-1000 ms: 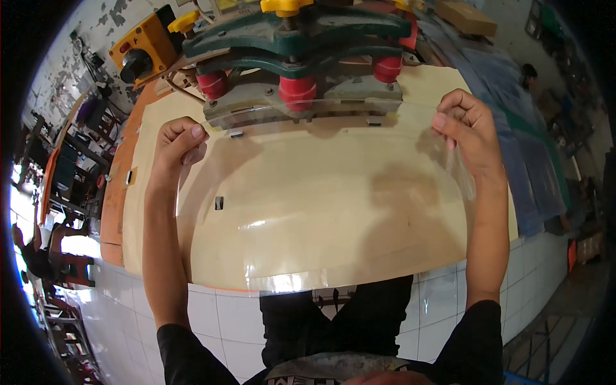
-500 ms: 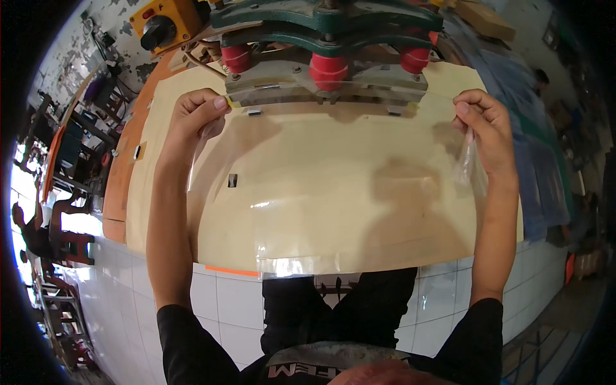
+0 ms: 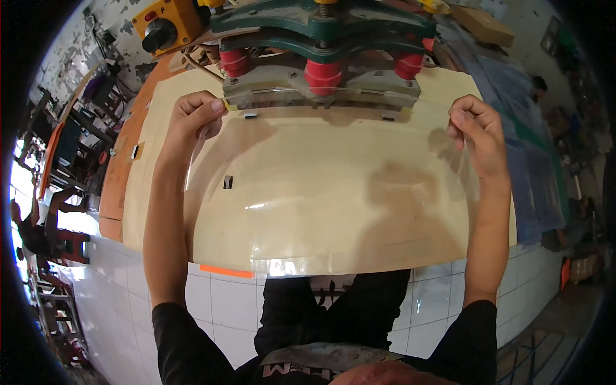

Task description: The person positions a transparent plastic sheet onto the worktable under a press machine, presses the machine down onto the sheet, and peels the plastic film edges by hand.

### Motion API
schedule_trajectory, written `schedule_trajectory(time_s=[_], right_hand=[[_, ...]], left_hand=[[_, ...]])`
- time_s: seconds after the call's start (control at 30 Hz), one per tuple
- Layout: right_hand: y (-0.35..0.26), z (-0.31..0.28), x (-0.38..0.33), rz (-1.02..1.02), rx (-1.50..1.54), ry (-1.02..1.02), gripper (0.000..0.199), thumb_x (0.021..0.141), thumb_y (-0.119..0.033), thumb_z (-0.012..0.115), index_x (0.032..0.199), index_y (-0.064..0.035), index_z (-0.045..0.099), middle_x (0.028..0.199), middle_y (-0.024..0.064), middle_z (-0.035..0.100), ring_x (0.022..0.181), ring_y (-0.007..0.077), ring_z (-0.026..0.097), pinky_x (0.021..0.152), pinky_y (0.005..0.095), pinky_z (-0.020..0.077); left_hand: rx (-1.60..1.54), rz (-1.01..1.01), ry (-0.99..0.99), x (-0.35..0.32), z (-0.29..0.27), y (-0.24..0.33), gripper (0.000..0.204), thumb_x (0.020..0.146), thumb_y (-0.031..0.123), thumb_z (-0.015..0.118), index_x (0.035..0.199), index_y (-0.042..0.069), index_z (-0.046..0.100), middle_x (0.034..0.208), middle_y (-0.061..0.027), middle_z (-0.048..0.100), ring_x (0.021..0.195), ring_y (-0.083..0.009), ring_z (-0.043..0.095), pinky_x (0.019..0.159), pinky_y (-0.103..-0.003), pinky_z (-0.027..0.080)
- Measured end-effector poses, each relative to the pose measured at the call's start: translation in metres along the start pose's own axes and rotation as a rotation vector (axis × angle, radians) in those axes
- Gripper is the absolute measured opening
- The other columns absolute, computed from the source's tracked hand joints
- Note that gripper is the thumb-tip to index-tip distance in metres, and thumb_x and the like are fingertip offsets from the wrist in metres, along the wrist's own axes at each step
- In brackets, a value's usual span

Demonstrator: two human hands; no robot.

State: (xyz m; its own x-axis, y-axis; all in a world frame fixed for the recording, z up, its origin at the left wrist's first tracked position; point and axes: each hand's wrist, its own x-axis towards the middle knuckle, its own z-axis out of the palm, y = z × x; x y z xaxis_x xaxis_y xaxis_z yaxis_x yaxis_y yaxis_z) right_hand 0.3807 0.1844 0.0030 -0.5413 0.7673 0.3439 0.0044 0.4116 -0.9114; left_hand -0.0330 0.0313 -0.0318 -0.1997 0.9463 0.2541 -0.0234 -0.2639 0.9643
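Note:
A clear plastic sheet (image 3: pixel 282 264) stretches between my hands and drapes down over the cream-covered table toward its near edge. At the far left corner of the sheet, my left hand (image 3: pixel 196 117) pinches it between thumb and fingers. My right hand (image 3: pixel 478 131) is closed at the opposite far corner, fingers curled in. The sheet's far edge lies close to the grey bar (image 3: pixel 321 101) of a press, between two small metal-looking blocks, one left (image 3: pixel 250 116) and one right (image 3: pixel 388 117). Above the bar is the press's dark green frame (image 3: pixel 321 32) with red insulators.
A small dark piece (image 3: pixel 228 182) lies left of centre on the cream surface (image 3: pixel 321 160). The yellow control box (image 3: pixel 168 24) with a black knob stands far left. Bluish plastic sheets (image 3: pixel 532 192) hang over the right side. Another person (image 3: pixel 32 224) is at the far left.
The whole view has shifted slightly. Both hands keep their places at the sheet's far corners, and my right hand's fingers have turned a little downward.

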Motion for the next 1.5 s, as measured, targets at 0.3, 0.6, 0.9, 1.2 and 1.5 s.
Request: schedule_trajectory(time_s=[0.3,0.6,0.9,1.2,1.5], right_hand=[[-0.001,-0.004,0.0,0.008,-0.002,0.012,0.016,0.088,-0.021,0.062,0.084,-0.0065,0.057,0.068,-0.0007,0.055,0.061,0.0053,0.05,0.051,0.0201,0.0356],[-0.002,-0.006,-0.001,0.005,0.064,-0.024,0.014,0.085,-0.019,0.062,0.085,-0.005,0.061,0.069,-0.0009,0.059,0.064,0.0054,0.056,0.052,0.0201,0.0384],[0.0,-0.01,-0.001,-0.007,0.116,-0.035,0.014,0.085,-0.018,0.061,0.086,-0.0041,0.061,0.07,0.0004,0.059,0.065,0.0064,0.056,0.054,0.0201,0.0379],[0.001,-0.009,-0.001,0.014,0.13,-0.024,0.013,0.085,-0.019,0.062,0.086,-0.0054,0.061,0.07,-0.0006,0.059,0.065,0.0061,0.056,0.055,0.0204,0.0373],[0.002,-0.008,0.0,0.014,0.112,-0.016,0.013,0.086,-0.017,0.06,0.085,-0.0049,0.057,0.071,-0.0003,0.053,0.064,0.0075,0.05,0.052,0.0209,0.0353]], left_hand=[[-0.024,0.015,-0.011,0.001,0.001,-0.001,0.019,0.084,0.016,0.066,0.071,0.004,0.06,0.054,0.0026,0.046,0.044,-0.0034,0.03,0.045,-0.022,0.023],[-0.029,0.029,-0.043,-0.001,-0.001,0.003,0.019,0.084,0.015,0.065,0.069,0.005,0.059,0.061,-0.0003,0.049,0.047,-0.0058,0.038,0.043,-0.023,0.029],[0.001,0.169,-0.2,-0.001,-0.001,0.009,0.024,0.083,0.02,0.065,0.068,0.001,0.061,0.072,-0.0079,0.053,0.063,-0.0178,0.053,0.057,-0.03,0.046],[-0.018,0.158,-0.226,-0.001,-0.002,0.007,0.028,0.082,0.023,0.066,0.065,0.002,0.061,0.07,-0.0076,0.052,0.064,-0.0188,0.054,0.067,-0.035,0.049],[-0.032,0.113,-0.221,-0.004,-0.002,0.01,0.028,0.081,0.024,0.067,0.066,0.001,0.061,0.07,-0.0077,0.053,0.063,-0.0188,0.057,0.073,-0.037,0.051]])
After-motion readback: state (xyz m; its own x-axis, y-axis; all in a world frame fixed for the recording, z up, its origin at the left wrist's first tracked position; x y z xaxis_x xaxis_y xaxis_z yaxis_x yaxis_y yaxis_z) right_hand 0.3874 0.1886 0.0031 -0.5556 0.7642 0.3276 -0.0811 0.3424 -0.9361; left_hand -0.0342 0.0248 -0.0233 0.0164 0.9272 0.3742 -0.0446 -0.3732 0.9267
